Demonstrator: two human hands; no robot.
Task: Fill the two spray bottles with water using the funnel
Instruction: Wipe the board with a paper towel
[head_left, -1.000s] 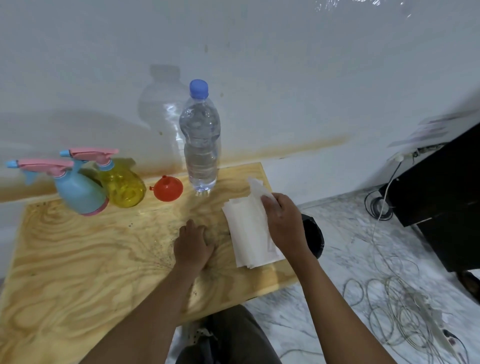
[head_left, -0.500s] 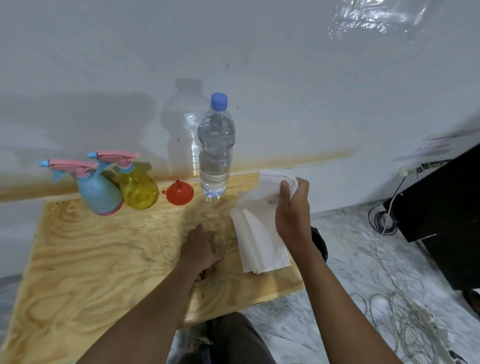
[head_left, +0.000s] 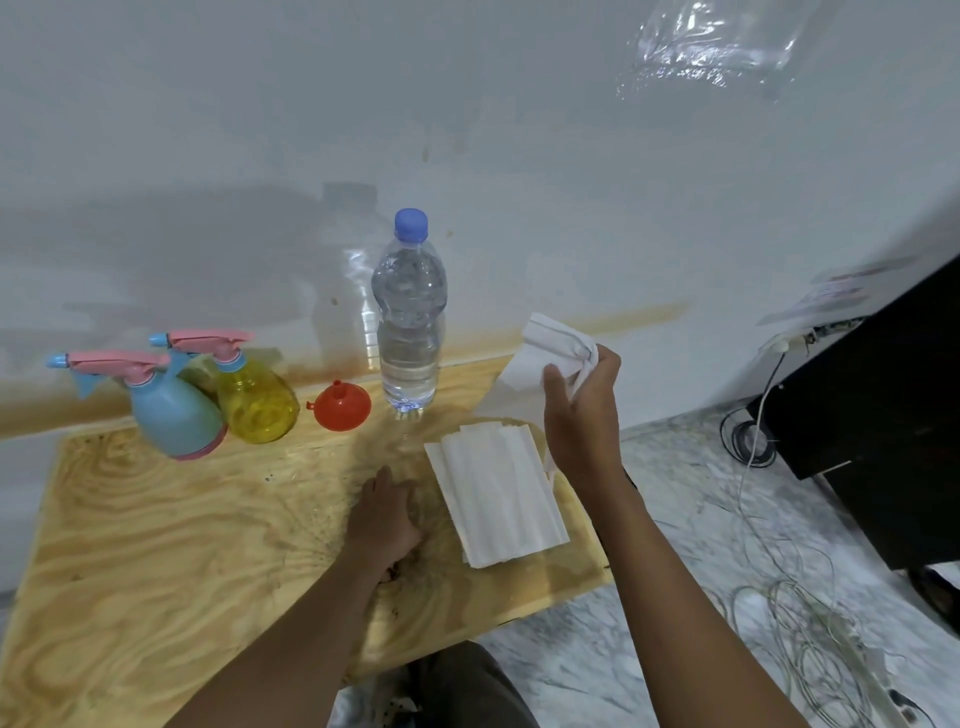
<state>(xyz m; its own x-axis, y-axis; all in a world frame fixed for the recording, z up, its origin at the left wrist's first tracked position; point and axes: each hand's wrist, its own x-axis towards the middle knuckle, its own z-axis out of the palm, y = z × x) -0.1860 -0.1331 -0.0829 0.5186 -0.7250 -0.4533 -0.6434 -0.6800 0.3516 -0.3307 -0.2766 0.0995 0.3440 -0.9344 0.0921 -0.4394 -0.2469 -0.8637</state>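
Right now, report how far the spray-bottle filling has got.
Done: nothing visible. The clear plastic water bottle is capped, the orange plastic funnel sits on the wooden board. In hand: the right hand holds a white paper sheet; left hand rests on the board. Left: filling the blue spray bottle and yellow spray bottle, heads on.

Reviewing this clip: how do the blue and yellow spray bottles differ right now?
The blue spray bottle is opaque; the yellow spray bottle is see-through. The blue one stands farther left and nearer the camera; the yellow one stands beside the orange funnel. Both stand upright with pink trigger heads on, nozzles pointing left.
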